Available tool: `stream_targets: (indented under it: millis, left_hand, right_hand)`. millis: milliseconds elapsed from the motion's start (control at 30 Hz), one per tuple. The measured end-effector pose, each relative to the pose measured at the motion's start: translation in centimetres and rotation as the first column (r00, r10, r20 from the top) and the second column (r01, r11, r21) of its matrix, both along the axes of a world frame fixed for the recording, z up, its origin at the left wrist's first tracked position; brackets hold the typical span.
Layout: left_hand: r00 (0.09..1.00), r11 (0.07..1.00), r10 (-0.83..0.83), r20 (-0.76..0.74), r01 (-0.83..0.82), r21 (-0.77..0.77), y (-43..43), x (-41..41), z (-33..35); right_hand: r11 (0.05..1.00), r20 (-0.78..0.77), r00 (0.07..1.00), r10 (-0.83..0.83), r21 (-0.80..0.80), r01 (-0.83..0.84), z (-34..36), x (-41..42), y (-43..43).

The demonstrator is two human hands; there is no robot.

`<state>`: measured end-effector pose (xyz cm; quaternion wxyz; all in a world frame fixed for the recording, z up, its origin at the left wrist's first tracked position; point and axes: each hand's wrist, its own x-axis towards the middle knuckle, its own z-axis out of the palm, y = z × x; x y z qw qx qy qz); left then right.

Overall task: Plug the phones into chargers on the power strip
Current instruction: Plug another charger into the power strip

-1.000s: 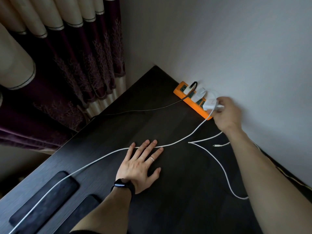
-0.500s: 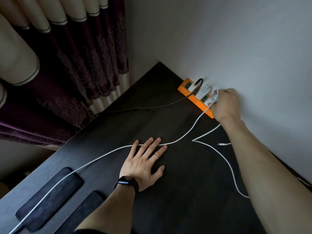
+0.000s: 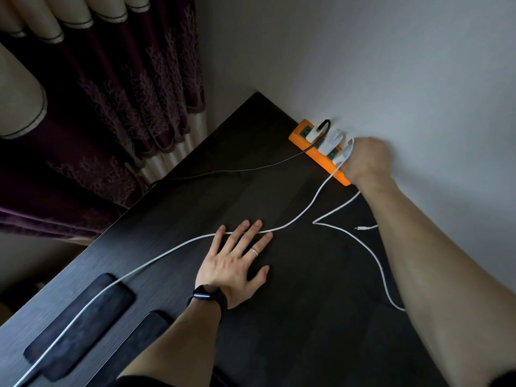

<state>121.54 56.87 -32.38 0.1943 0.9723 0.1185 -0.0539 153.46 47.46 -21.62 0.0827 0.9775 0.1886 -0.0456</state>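
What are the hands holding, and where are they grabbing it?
The right hand grips the white charger by its body, at the orange power strip. The left hand lies flat on the table, holding nothing.

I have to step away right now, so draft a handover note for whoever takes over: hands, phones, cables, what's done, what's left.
Left hand: flat on the table, fingers on the long white cable.
Right hand: grips the third charger at the orange power strip; seating hidden.
Far charger, carrying a black cable, and middle charger sit in the strip.
First phone and second phone lie near left; long cable crosses the first, connection not visible.
Second white cable lies loose, plug free.
Left: seat charger, connect both phones.
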Motion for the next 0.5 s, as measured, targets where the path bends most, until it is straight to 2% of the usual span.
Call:
stream_targets:
  millis: [133,267,367,500]
  left_hand:
    - [1.000,1.000,-0.008,-0.011,0.008,-0.008,0.0,0.2,0.0]
    - [1.000,1.000,-0.013,-0.021,0.013,-0.003,0.1,0.0,0.3]
    - [1.000,1.000,-0.009,-0.018,0.009,0.003,0.1,0.1,0.4]
    - [1.000,1.000,-0.011,-0.010,0.011,0.019,0.1,0.0,0.4]
  right_hand:
    - [1.000,0.002,1.000,-0.017,-0.005,0.017,0.1,-0.2,0.2]
    - [0.980,0.024,1.000,0.003,0.197,-0.008,-0.3,-2.1,-0.8]
    - [0.949,0.120,0.993,0.005,0.311,-0.042,-0.8,-3.7,-1.8]
    - [0.951,0.160,0.986,0.038,0.298,-0.085,-1.1,-4.1,-2.4]
